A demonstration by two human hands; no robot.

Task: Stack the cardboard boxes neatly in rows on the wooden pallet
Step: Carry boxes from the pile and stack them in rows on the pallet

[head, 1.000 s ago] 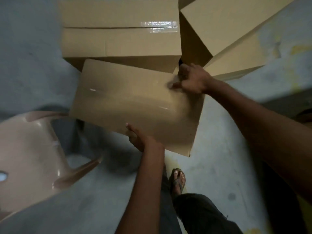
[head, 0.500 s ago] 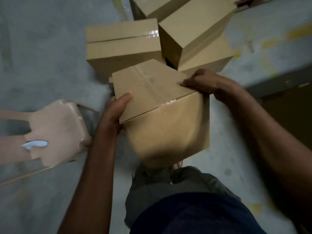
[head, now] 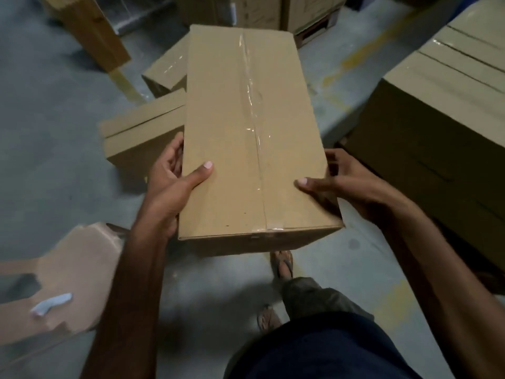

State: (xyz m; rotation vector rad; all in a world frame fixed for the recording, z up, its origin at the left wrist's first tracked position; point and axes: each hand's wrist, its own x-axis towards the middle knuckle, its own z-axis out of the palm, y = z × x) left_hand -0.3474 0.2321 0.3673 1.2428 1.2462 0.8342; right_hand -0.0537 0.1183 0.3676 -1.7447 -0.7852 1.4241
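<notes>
Now the cardboard box (head: 254, 138) is up off the floor (head: 54, 165) and level, no longer tipped against the pile.
Head view: since half a second ago it has swung lengthwise away from the person and clear of the loose boxes (head: 139, 132) on the floor at left. The pick-up looks done, and the carry to the stacked boxes (head: 437, 127) at right remains; no pallet shows. The left hand (head: 175, 187) and right hand (head: 347, 184) grip its near end, thumbs flat on top, fingers (head: 170, 157) curled round the side walls.
</notes>
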